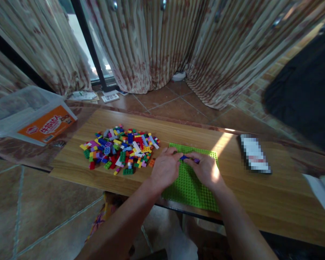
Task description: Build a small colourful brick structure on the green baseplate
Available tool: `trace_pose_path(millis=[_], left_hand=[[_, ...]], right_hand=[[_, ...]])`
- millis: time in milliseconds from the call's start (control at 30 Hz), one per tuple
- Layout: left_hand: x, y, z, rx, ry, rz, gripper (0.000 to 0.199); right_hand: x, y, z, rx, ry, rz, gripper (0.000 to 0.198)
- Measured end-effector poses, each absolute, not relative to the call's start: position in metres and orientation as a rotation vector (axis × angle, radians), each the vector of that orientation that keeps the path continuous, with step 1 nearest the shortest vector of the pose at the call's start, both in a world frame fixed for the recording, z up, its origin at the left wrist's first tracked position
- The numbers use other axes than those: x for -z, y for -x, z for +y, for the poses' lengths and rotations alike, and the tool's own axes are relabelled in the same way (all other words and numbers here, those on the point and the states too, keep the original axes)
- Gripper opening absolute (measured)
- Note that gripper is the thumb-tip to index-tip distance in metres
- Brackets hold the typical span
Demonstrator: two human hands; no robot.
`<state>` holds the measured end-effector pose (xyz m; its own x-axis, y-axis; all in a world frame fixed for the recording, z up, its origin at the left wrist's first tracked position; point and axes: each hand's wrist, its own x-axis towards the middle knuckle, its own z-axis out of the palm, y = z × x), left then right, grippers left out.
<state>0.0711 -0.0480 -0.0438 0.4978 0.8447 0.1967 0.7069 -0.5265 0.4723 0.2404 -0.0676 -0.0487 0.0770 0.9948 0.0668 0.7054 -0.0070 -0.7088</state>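
Note:
Both of my hands are over the upper part of a green studded baseplate [189, 187]. A small blue building brick [183, 157] shows between my fingertips near the plate's far edge. My left hand [166, 168] has its fingers closed at the brick's left end. From the other side, my right hand [206, 169] pinches at it with thumb and forefinger. A purple brick [196, 160] shows in the gap between the right thumb and forefinger. Whether these bricks are pressed onto the studs is hidden by my fingers.
Left of the baseplate, a loose pile of colourful bricks [121, 148] covers part of the wooden table [281, 202]. A clear plastic box [35, 112] with an orange label stands at the far left. On the right lies a blurred-out phone-shaped object [256, 154]; white paper [319, 191] lies beyond.

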Motion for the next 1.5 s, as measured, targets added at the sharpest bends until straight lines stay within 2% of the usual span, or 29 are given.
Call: trace_pose_path(millis=[1033,1500], left_hand=[[0.041,-0.070,-0.048,-0.499,-2.461,1.264,0.026],[0.030,-0.078,-0.058,-0.236,-2.602,1.379,0.034]], right_hand=[[0.045,-0.239,-0.067,-0.609,1.790,-1.688,0.016],[0.049,-0.238,-0.062,-0.580,1.812,-1.722,0.015]])
